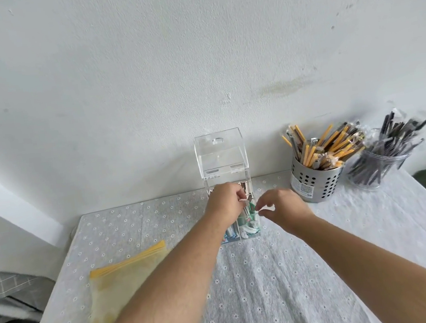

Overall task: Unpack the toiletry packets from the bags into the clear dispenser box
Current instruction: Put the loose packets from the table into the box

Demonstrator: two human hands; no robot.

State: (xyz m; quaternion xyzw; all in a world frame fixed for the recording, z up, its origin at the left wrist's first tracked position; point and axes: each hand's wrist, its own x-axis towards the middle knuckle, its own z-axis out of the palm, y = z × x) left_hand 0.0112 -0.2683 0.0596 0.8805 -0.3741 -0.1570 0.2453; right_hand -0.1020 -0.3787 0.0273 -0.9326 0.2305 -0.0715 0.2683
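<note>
A clear dispenser box [246, 178] stands at the table's far middle, its hinged lid [219, 149] raised against the wall. Inside lie several toiletry packets [250, 228], white, green and blue, in two compartments. My left hand [225, 200] reaches over the box's open top, fingers curled and pinching a small pale packet [243, 200]. My right hand [280, 206] hovers at the box's right side, thumb and forefinger pinching something thin at the rim; what it is I cannot make out. A flat yellow zip bag [121, 279] lies on the table to the left.
A perforated metal cup [315, 183] of wrapped yellow sticks and a clear jar [377, 166] of black sticks stand at the back right. A floral grey cloth [264, 290] covers the table. The wall is close behind the box. Grey fabric lies off the left edge.
</note>
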